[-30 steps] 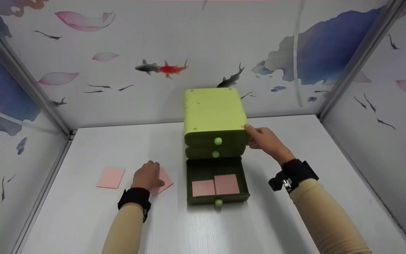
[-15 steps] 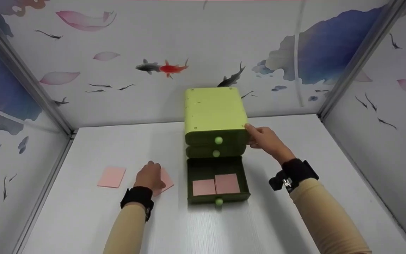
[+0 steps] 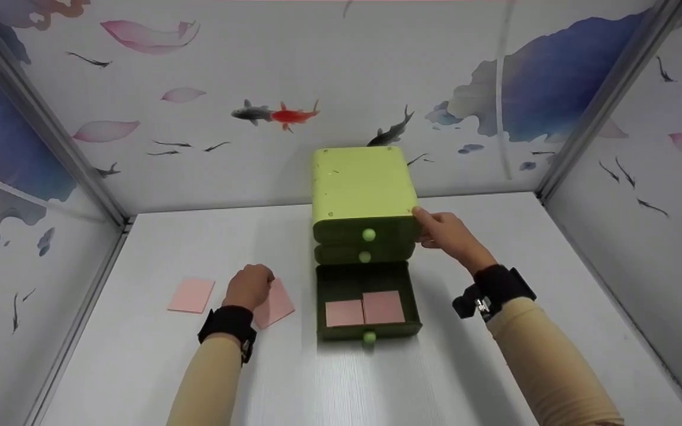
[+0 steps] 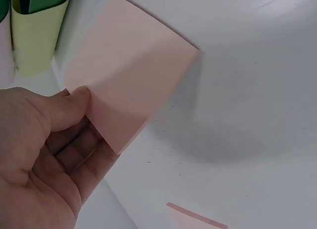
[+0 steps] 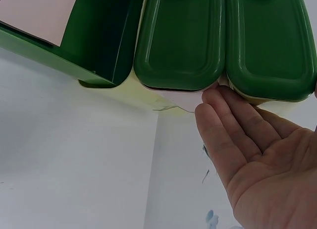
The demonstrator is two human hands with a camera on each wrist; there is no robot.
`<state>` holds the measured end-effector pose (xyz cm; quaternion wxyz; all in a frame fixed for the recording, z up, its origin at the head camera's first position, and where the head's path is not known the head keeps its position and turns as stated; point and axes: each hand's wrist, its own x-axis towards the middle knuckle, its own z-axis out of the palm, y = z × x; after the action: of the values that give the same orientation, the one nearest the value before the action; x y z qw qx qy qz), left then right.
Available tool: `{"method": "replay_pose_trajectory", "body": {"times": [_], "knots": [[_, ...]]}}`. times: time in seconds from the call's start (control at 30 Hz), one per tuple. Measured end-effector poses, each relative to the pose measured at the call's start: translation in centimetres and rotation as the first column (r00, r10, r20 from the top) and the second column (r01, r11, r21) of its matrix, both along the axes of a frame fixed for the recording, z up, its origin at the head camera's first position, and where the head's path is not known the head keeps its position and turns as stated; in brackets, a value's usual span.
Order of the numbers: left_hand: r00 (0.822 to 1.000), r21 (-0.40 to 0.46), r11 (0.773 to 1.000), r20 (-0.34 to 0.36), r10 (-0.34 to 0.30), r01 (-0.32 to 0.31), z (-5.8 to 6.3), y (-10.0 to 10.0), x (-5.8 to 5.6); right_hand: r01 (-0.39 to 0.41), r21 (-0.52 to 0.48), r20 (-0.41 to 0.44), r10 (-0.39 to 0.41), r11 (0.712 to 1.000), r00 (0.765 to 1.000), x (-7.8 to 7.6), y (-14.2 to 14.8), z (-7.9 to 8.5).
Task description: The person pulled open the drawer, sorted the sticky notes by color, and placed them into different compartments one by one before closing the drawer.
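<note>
My left hand pinches a pink sticky note pad between thumb and fingers. In the left wrist view the thumb lies on one edge of that pad, which appears tilted, with a shadow on the table beside it. My right hand rests against the right front corner of a green drawer box, thumb at the top edge. In the right wrist view its fingers lie nearly straight along the box's side. The bottom drawer is pulled out and holds two pink pads.
Another pink sticky note pad lies on the white table to the left of my left hand. Two upper drawers, each with a round knob, are pushed in. Patterned panels enclose the table at the back and sides.
My left hand has shifted slightly toward the pad's far edge, and its thumb is now hidden in the head view. More of the pad shows. The right hand stays at the drawer box.
</note>
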<state>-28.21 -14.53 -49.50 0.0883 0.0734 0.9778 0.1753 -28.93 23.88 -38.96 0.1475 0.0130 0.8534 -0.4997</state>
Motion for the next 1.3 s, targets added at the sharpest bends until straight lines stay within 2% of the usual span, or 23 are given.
{"method": "replay_pose_trajectory", "body": {"times": [0.07, 0.17, 0.33, 0.53, 0.87, 1.1, 1.3], "knots": [[1.0, -0.006, 1.0, 0.005, -0.006, 0.006, 0.5, 0.2, 0.0, 0.002, 0.004, -0.002, -0.002, 1.0, 1.0, 0.0, 0.0, 0.0], [1.0, -0.014, 1.0, 0.014, -0.007, 0.007, 1.6, 0.6, 0.1, -0.001, 0.019, -0.028, 0.002, 1.0, 1.0, -0.5, 0.4, -1.1], [1.0, -0.01, 1.0, 0.014, -0.017, 0.017, 3.5, 1.4, 0.1, 0.006, 0.024, -0.031, -0.005, 1.0, 1.0, -0.8, 0.6, -1.4], [0.997, -0.006, 0.997, 0.006, -0.072, 0.072, 4.8, 2.2, -0.3, 0.005, 0.035, -0.023, -0.004, 0.999, 1.0, -0.9, 0.7, -1.4], [0.986, -0.033, 0.986, -0.026, -0.164, 0.163, 7.4, 5.1, 0.7, -0.004, 0.016, -0.028, 0.005, 1.0, 1.0, -0.6, 0.5, -1.3], [0.969, -0.068, 0.97, -0.061, -0.239, 0.235, 7.8, 7.5, 1.3, 0.002, 0.012, -0.04, -0.001, 1.0, 0.999, -0.6, 0.3, -1.2], [0.953, -0.075, 0.955, -0.079, -0.294, 0.288, 7.0, 9.5, 1.5, 0.015, 0.017, -0.056, -0.014, 1.0, 0.998, -0.7, 0.3, -1.6]]}}
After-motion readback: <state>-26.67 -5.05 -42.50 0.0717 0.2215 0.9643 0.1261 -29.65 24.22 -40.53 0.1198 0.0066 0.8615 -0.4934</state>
